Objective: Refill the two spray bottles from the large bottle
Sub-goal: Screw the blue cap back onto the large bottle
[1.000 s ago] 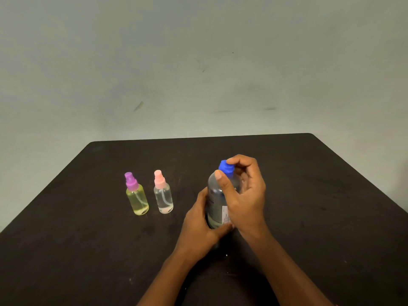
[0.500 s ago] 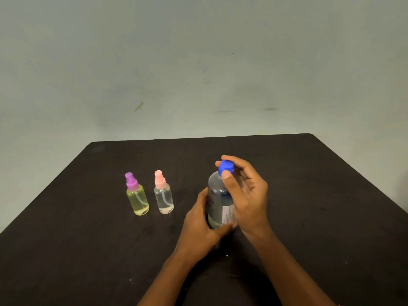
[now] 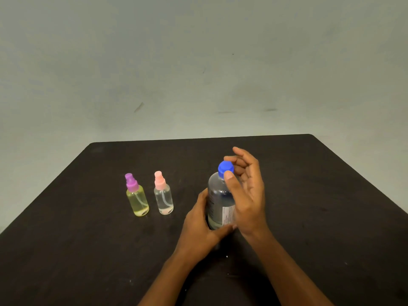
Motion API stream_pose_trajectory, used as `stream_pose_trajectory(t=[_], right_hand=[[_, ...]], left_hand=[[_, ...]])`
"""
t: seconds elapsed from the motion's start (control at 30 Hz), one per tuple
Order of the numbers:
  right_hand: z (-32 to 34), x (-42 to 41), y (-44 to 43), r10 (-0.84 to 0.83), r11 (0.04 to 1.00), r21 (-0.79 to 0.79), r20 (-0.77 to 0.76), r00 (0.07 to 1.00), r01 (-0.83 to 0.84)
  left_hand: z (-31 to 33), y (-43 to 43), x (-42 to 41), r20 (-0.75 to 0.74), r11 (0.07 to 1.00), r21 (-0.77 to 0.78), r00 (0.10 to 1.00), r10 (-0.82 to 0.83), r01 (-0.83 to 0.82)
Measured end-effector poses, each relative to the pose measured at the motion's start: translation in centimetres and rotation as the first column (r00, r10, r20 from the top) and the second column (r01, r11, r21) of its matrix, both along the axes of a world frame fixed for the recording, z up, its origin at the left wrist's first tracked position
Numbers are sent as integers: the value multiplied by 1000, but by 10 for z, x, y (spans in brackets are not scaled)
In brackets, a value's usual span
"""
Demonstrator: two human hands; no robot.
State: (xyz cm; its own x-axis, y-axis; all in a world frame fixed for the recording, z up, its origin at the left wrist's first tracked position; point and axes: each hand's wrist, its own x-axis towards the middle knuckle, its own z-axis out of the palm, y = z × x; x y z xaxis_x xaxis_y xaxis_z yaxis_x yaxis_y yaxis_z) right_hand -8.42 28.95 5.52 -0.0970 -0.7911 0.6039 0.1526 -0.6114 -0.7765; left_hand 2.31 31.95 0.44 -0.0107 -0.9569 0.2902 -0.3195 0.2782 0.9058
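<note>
A large clear bottle [image 3: 217, 202] with a white label stands upright near the table's middle. My left hand [image 3: 199, 228] grips its lower body from the left. Its blue cap [image 3: 225, 168] sits on the neck, pinched between the thumb and a finger of my right hand [image 3: 247, 195], whose other fingers are spread upward. To the left stand two small spray bottles: a yellowish one with a purple sprayer [image 3: 136, 196] and a clear one with a pink sprayer [image 3: 163, 194]. Both are upright and capped, apart from my hands.
The dark table [image 3: 320, 217] extends right and forward of the bottles. Its far edge meets a plain grey-green wall [image 3: 198, 62]. The left edge runs diagonally close to the purple-topped bottle.
My right hand's fingers have uncurled from over the blue cap and spread upward, with the thumb and a finger still on the cap. The left hand and the bottles have stayed put.
</note>
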Motion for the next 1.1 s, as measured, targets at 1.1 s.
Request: stream_pose_trajectory(t=[1.1], right_hand=[[-1, 0, -1, -57, 998, -24, -61, 997, 56]], left_hand=[[-2, -2, 1, 12, 1000, 20, 1000, -2, 2]])
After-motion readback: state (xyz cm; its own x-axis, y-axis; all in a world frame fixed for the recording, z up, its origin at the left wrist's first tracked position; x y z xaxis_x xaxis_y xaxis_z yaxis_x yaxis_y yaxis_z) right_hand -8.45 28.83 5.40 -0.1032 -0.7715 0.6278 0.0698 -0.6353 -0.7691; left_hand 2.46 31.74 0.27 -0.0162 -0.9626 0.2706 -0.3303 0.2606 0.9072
